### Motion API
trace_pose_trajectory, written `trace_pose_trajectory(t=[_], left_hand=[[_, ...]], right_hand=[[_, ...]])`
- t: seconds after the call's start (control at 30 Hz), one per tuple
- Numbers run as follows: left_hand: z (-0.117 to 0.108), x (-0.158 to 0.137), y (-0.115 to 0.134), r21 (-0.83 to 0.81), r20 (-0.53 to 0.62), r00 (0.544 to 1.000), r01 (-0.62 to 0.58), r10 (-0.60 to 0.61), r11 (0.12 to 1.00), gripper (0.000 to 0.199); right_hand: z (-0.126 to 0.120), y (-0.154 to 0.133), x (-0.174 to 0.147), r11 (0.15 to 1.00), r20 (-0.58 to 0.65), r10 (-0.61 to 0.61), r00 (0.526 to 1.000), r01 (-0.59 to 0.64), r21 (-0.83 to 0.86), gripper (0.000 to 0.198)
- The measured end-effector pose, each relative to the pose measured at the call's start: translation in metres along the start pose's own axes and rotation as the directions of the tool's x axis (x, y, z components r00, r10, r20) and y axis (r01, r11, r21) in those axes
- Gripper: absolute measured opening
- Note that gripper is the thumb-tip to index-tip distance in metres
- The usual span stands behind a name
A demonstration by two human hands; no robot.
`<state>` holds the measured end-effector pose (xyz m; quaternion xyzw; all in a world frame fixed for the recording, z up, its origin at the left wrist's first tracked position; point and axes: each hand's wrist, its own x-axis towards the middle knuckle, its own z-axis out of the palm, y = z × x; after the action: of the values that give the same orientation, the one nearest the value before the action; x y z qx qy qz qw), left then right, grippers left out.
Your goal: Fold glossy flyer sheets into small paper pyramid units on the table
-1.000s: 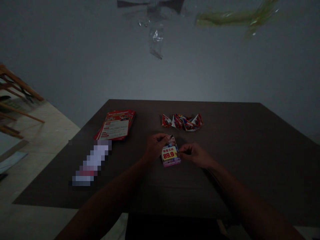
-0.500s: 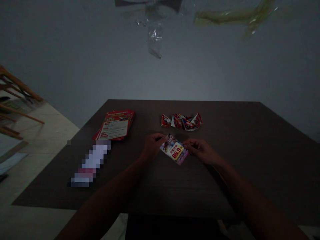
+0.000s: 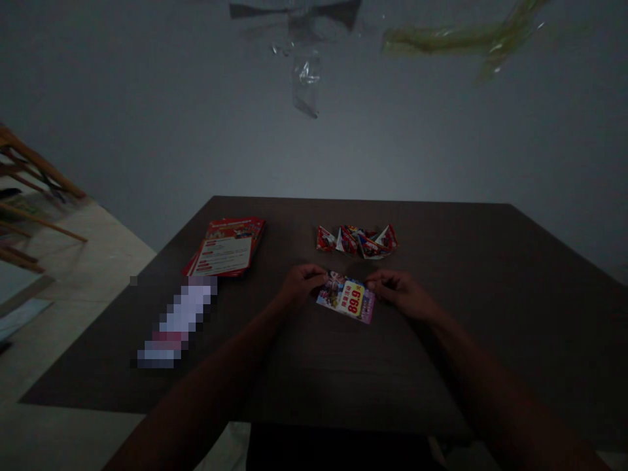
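Between my hands is a small printed flyer [image 3: 346, 297], colourful, with a yellow and white patch reading 89.9. My left hand [image 3: 301, 284] pinches its upper left corner between thumb and fingers. At its upper right corner, my right hand [image 3: 400, 291] grips the edge the same way. The flyer is held just over the dark table, its printed side facing up. Beyond it lies a row of folded paper pieces [image 3: 358, 242], red, white and blue, with pointed corners.
A stack of red and white flyers [image 3: 223, 248] lies at the table's back left. In front of it is a pixelated, bright oblong thing [image 3: 179, 320]. The dark table [image 3: 466, 248] meets a wall with tape [image 3: 441, 40] on it. Wooden furniture [image 3: 39, 160] stands at far left.
The flyer has turned counterclockwise, so its long side now lies closer to level. My right hand has shifted slightly to the right with it. Both hands keep their grip.
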<state>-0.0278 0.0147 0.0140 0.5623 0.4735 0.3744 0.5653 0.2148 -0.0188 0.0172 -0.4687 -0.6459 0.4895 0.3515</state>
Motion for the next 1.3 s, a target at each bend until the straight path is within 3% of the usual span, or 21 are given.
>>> trace_pose_trajectory(t=[0.17, 0.23, 0.4, 0.5, 0.63, 0.8, 0.97, 1.07, 1.13, 1.23, 1.3], left_hand=[[0.002, 0.0, -0.003, -0.239, 0.025, 0.997, 0.072, -0.068, 0.968, 0.024], [0.001, -0.002, -0.001, -0.264, 0.056, 0.997, 0.06, -0.046, 0.963, 0.028], [-0.005, -0.01, 0.006, -0.025, 0.174, 0.981, -0.083, 0.087, 0.996, 0.04], [-0.005, -0.013, 0.006, 0.112, 0.221, 0.962, -0.188, 0.16, 0.976, 0.033], [-0.005, -0.014, 0.004, 0.263, 0.307, 0.922, -0.32, 0.236, 0.91, 0.03], [-0.004, -0.016, 0.007, 0.383, 0.398, 0.875, -0.433, 0.277, 0.816, 0.037], [-0.001, -0.017, 0.008, 0.52, 0.428, 0.833, -0.544, 0.35, 0.658, 0.029], [0.0, -0.013, 0.003, 0.626, 0.443, 0.822, -0.569, 0.358, 0.533, 0.026], [0.0, -0.011, 0.0, 0.694, 0.426, 0.832, -0.553, 0.356, 0.461, 0.031], [-0.002, -0.01, 0.0, 0.763, 0.424, 0.847, -0.524, 0.32, 0.377, 0.034], [-0.002, -0.009, 0.001, 0.804, 0.435, 0.863, -0.501, 0.259, 0.32, 0.037]], right_hand=[[0.003, -0.001, 0.001, 0.998, -0.018, 0.052, 0.998, -0.051, 0.047, 0.032], [0.004, -0.001, 0.0, 0.989, 0.02, 0.107, 0.994, -0.109, 0.102, 0.034], [0.001, 0.006, -0.002, 0.946, 0.125, 0.205, 0.971, -0.229, 0.228, 0.033], [-0.001, 0.009, -0.002, 0.908, 0.119, 0.272, 0.955, -0.295, 0.297, 0.03], [-0.003, 0.008, -0.001, 0.863, 0.101, 0.359, 0.928, -0.371, 0.344, 0.026], [-0.003, 0.008, 0.001, 0.865, 0.043, 0.369, 0.928, -0.36, 0.35, 0.027], [0.003, 0.013, 0.004, 0.898, -0.009, 0.399, 0.917, -0.388, 0.209, 0.029], [0.007, 0.009, 0.004, 0.953, -0.145, 0.298, 0.943, -0.304, -0.019, 0.033], [0.007, 0.002, 0.002, 0.96, -0.321, 0.105, 0.941, -0.18, -0.214, 0.035], [0.006, -0.011, -0.006, 0.9, -0.487, -0.144, 0.861, -0.09, -0.426, 0.037], [0.008, -0.019, -0.013, 0.865, -0.477, -0.293, 0.828, 0.018, -0.501, 0.034]])
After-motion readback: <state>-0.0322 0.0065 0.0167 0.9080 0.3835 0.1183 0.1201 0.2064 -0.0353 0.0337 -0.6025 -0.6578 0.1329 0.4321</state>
